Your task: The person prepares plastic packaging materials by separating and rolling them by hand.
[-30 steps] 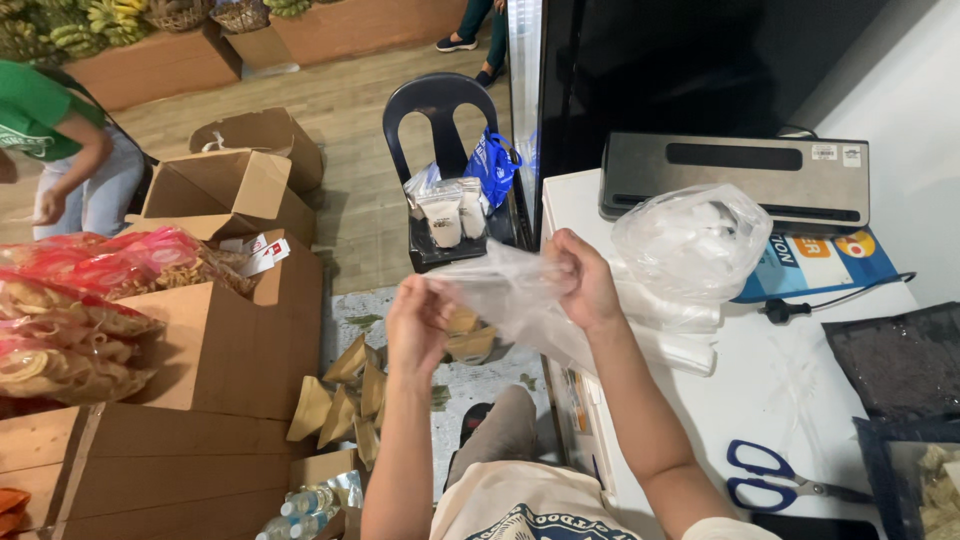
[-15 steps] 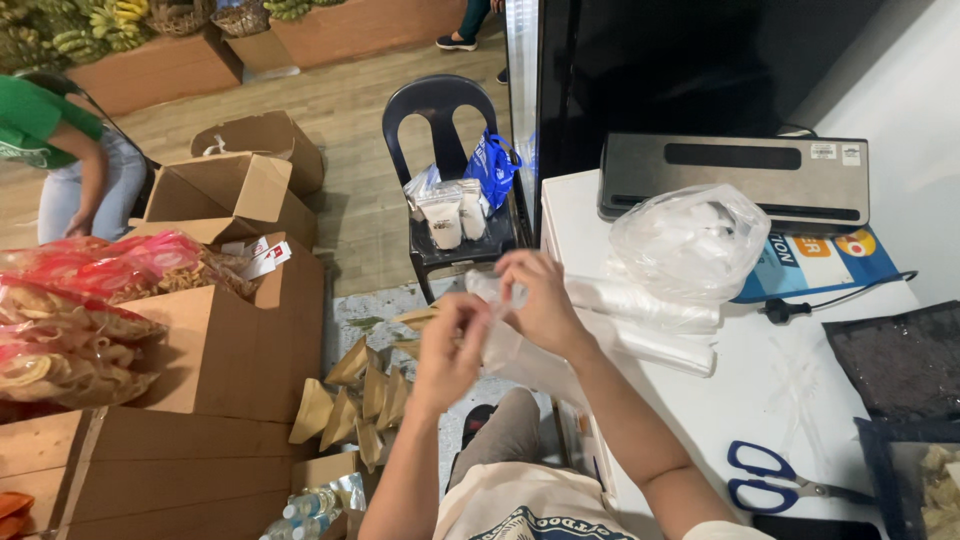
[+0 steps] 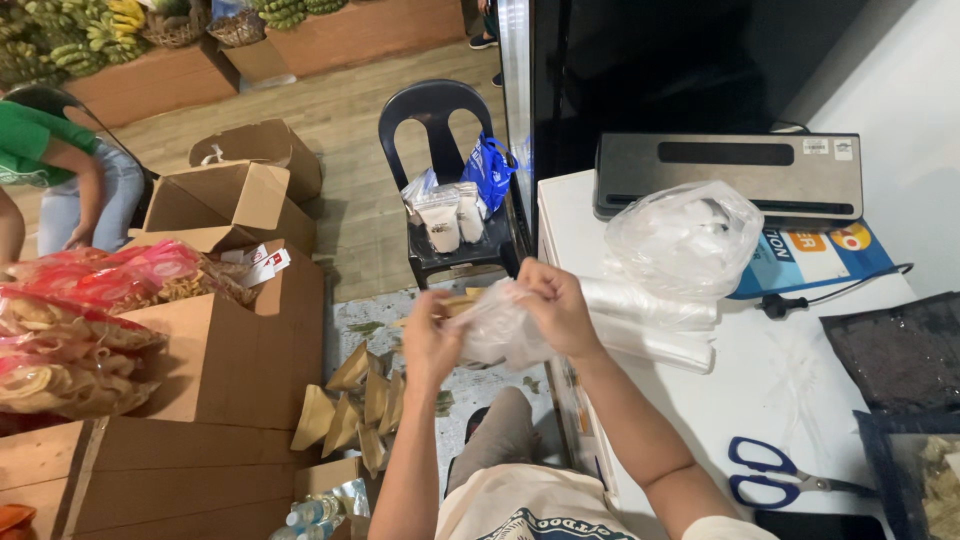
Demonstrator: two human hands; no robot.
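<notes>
Both my hands meet in front of me on one small clear plastic bag (image 3: pixel 497 330). My left hand (image 3: pixel 432 338) pinches its left edge. My right hand (image 3: pixel 560 308) grips its right side, fingers curled over the crumpled film. The bag hangs bunched between them, just left of the white table (image 3: pixel 760 395). A brown paper pouch (image 3: pixel 462 301) shows behind the bag, partly hidden by it.
On the table lie rolls of clear bags (image 3: pixel 650 320), a puffed clear bag (image 3: pixel 685 235), a grey sealer machine (image 3: pixel 730 175) and blue scissors (image 3: pixel 775 472). A black chair (image 3: pixel 448 180) holds packets. Cardboard boxes (image 3: pixel 225 330) and snack bags (image 3: pixel 80 330) stand left. A person in green (image 3: pixel 50 170) bends at far left.
My hands were spread apart with the bag stretched open between them; they have come together, and the bag is now bunched between them.
</notes>
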